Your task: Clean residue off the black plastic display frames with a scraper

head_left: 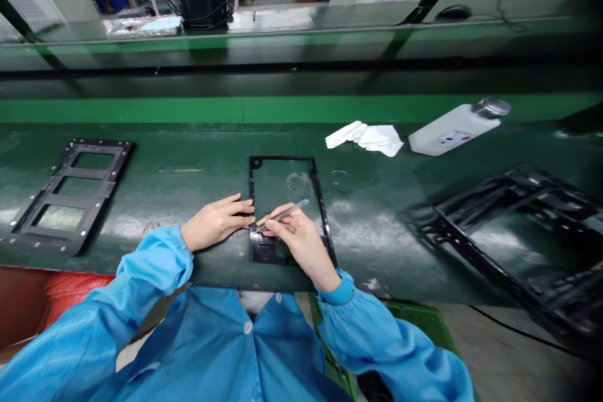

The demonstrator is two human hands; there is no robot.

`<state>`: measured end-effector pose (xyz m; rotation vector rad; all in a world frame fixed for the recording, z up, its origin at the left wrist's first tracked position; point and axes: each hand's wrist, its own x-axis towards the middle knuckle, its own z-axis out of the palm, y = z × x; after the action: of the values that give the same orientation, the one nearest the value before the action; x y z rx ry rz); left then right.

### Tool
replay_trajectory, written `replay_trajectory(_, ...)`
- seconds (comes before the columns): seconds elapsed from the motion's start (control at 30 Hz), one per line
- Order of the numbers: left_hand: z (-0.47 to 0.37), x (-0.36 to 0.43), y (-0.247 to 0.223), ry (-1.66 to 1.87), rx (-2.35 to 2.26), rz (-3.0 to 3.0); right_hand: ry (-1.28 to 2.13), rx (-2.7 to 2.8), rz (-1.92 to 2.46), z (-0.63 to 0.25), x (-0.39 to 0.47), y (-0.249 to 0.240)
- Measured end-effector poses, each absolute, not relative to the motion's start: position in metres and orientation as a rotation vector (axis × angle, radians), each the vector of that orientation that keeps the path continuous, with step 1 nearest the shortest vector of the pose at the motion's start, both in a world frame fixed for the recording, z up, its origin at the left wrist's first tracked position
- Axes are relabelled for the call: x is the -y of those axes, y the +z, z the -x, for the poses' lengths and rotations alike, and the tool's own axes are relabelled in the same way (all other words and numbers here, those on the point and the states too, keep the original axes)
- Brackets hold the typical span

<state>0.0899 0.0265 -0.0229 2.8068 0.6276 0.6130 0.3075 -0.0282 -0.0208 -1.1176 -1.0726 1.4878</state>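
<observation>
A thin black rectangular plastic frame (264, 252) lies flat on the green bench in front of me. My left hand (217, 222) rests beside it, palm down, fingers stretched out and their tips at its left edge. In my right hand (301, 240) is a slim pen-like tool (293, 208) with a pale bluish upper end, pinched between thumb and fingers. Its lower end points at the left bar of the frame, close to my left fingertips. Whether it is a blade or another tool, I cannot tell.
A black fixture plate (94, 217) with three windows lies at left. Crumpled white wipes (372, 137) and a white bottle (450, 132) with a metal cap are at the back right. Several blurred black frames (475, 257) are piled at right. A monitor (201, 1) stands beyond.
</observation>
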Motion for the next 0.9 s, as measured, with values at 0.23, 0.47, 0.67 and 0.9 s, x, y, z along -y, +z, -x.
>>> replay_trajectory(0.23,-0.0895,-0.0273,-0.0252,0.6,-0.625,-2.81,1.515,1.099,1.096,-0.3075,0.0284,-0.0212)
replay_trajectory(0.47,-0.0903,-0.0266,-0.0238,0.604,-0.628,-2.818,1.505,1.118,1.103,-0.3078,0.0276,-0.0257)
replay_trajectory(0.67,-0.0903,-0.0268,-0.0236,0.597,-0.636,-2.81,1.498,1.13,1.119,-0.3077,0.0264,-0.0287)
replay_trajectory(0.9,-0.09,-0.0264,-0.0232,0.581,-0.636,-2.814,1.471,1.121,1.134,-0.3051,0.0256,-0.0283)
